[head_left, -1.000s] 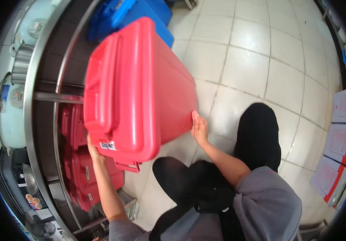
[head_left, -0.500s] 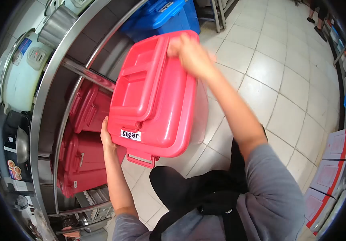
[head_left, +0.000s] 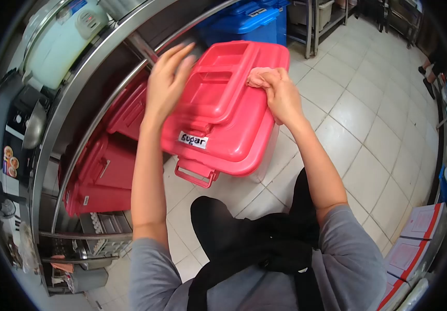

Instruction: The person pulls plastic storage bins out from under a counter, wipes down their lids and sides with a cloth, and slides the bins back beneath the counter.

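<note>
A large red lidded bin (head_left: 234, 140) with a "Sugar" label (head_left: 193, 140) stands on the tiled floor before me. My right hand (head_left: 284, 99) is closed on a pink cloth (head_left: 261, 78), which touches the right part of the lid. Above the lid's left side, my left hand (head_left: 169, 83) is raised with its fingers apart, slightly blurred and holding nothing. A red side handle (head_left: 196, 173) hangs at the bin's near edge.
Metal shelving (head_left: 86, 57) runs along the left, with more red bins (head_left: 104, 176) beneath. Blue bins (head_left: 249, 23) stand behind the sugar bin. White and red boxes (head_left: 415, 228) are at the lower right. A person's legs (head_left: 432, 70) show at the upper right.
The bin was tilted and now sits lower. My left hand has left its side and risen over the lid. My right hand has moved from the bin's side onto the lid with the cloth.
</note>
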`<state>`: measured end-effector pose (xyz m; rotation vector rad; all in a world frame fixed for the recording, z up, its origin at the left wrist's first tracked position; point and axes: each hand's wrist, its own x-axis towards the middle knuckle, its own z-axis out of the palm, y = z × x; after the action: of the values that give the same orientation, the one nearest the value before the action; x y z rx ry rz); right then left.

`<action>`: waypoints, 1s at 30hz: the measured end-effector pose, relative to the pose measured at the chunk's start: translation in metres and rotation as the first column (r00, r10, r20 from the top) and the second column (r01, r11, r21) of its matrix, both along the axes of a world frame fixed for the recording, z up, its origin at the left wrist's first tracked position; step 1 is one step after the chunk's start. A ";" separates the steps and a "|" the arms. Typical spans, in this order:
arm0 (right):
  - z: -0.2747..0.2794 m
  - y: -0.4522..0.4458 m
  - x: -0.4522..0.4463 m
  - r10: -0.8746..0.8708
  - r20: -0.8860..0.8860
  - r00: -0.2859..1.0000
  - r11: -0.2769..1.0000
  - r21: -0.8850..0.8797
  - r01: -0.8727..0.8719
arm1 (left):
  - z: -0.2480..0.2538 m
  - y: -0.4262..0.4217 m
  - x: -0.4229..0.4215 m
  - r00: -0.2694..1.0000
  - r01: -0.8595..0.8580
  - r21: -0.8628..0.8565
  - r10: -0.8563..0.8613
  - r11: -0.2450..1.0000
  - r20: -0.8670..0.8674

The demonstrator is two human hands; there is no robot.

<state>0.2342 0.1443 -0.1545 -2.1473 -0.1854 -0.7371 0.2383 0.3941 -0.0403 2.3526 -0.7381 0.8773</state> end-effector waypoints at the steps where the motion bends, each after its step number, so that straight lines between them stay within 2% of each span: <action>1: -0.002 0.001 -0.001 0.008 0.002 1.000 1.000 -0.008 -0.008 | 0.001 -0.016 0.015 0.997 0.043 0.003 -0.042 0.999 -0.071; 2: -0.004 0.002 -0.003 -0.005 0.005 1.000 1.000 0.029 0.005 | -0.007 -0.030 0.031 0.993 0.056 0.124 -0.042 0.991 -0.114; 3: -0.007 0.001 -0.005 -0.020 0.006 1.000 0.997 0.068 0.020 | -0.022 -0.045 0.039 0.973 0.043 0.331 0.035 0.943 -0.228; 4: -0.010 -0.003 -0.003 -0.021 0.007 1.000 0.998 0.066 0.021 | -0.059 -0.061 0.050 0.961 0.046 0.628 0.136 0.777 -0.239; 5: -0.013 -0.009 0.000 0.007 0.080 0.997 0.993 0.120 -0.017 | -0.059 -0.070 0.031 0.908 0.111 0.429 0.084 0.897 -0.411; 6: -0.014 -0.012 0.003 0.033 0.152 0.988 0.983 0.173 -0.059 | -0.061 -0.069 0.031 0.910 0.120 0.399 0.060 0.909 -0.410; 7: -0.014 -0.013 0.006 0.034 0.149 0.988 0.982 0.177 -0.061 | -0.063 -0.068 0.031 0.912 0.129 0.371 0.037 0.920 -0.410; 8: -0.012 -0.013 0.009 -0.018 0.093 0.996 0.972 0.235 -0.004 | -0.067 -0.071 0.031 0.912 0.125 0.370 0.040 0.920 -0.408; 9: -0.010 -0.015 0.014 -0.069 0.033 0.997 0.956 0.289 0.057 | -0.069 -0.079 0.027 0.921 0.103 0.447 0.084 0.889 -0.379; 10: -0.014 -0.016 0.030 -0.106 0.150 0.983 0.968 0.240 0.068 | -0.070 -0.082 0.025 0.930 0.079 0.520 0.125 0.851 -0.346; 13: -0.009 -0.025 0.073 -0.114 0.096 0.989 0.972 0.215 0.091 | -0.068 -0.077 0.029 0.915 0.133 0.461 0.070 0.877 -0.398; 14: -0.004 -0.024 0.086 -0.119 0.191 0.974 0.973 0.216 0.077 | -0.066 -0.074 0.029 0.911 0.154 0.447 0.048 0.881 -0.409; 15: 0.006 -0.023 0.096 -0.115 0.199 0.973 0.974 0.216 0.071 | -0.064 -0.071 0.031 0.915 0.147 0.447 0.051 0.882 -0.401; 17: 0.029 -0.017 0.106 -0.102 0.091 0.991 0.968 0.238 0.078 | -0.061 -0.065 0.033 0.868 0.261 0.209 -0.134 0.942 -0.478; 18: 0.042 -0.012 0.107 -0.206 0.142 0.968 0.953 0.253 0.165 | -0.056 -0.063 0.030 0.807 0.273 -0.037 -0.249 0.961 -0.536; 19: 0.042 -0.016 0.126 -0.243 0.261 0.934 0.942 0.294 0.163 | -0.059 -0.060 0.033 0.812 0.267 -0.033 -0.243 0.963 -0.530; 21: 0.052 -0.035 0.165 -0.323 0.529 0.785 0.925 0.352 0.144 | -0.071 -0.057 0.039 0.931 0.020 -0.113 -0.060 0.993 -0.360; 22: 0.066 -0.033 0.153 -0.319 0.508 0.800 0.923 0.358 0.141 | -0.068 -0.060 0.038 0.932 0.013 -0.113 -0.053 0.994 -0.359; 23: 0.078 -0.031 0.140 -0.314 0.483 0.817 0.922 0.361 0.141 | -0.067 -0.063 0.036 0.918 -0.064 0.053 0.080 0.997 -0.390; 24: 0.064 -0.043 0.176 -0.254 0.316 0.914 0.952 0.247 0.180 | -0.063 -0.067 0.035 0.892 -0.131 0.221 0.212 0.967 -0.399; 25: 0.053 -0.044 0.179 -0.251 0.316 0.915 0.953 0.244 0.177 | -0.060 -0.070 0.036 0.859 -0.188 0.381 0.339 0.905 -0.383; 26: 0.047 -0.043 0.180 -0.157 0.057 0.986 0.987 -0.013 0.158 | -0.053 -0.064 0.042 0.858 -0.138 0.404 0.313 0.904 -0.407; 27: 0.041 -0.040 0.181 -0.116 -0.223 0.968 0.965 -0.257 0.056 | -0.045 -0.055 0.046 0.866 -0.069 0.378 0.243 0.923 -0.437; 28: 0.030 -0.039 0.183 -0.103 -0.219 0.970 0.963 -0.266 0.042 | -0.037 -0.039 0.046 0.845 0.020 0.258 0.122 0.966 -0.521; 29: 0.020 -0.038 0.185 -0.146 -0.188 0.971 0.935 -0.347 0.073 | -0.030 -0.023 0.044 0.813 0.105 0.134 -0.008 0.985 -0.582; 30: 0.016 -0.039 0.187 -0.187 -0.152 0.971 0.901 -0.420 0.108 | -0.033 -0.010 0.039 0.860 0.077 0.073 -0.029 0.994 -0.510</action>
<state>0.4207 0.1053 -0.1386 -2.6428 -0.0793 -0.6130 0.2776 0.3841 -0.0728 2.4691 -0.6205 0.1697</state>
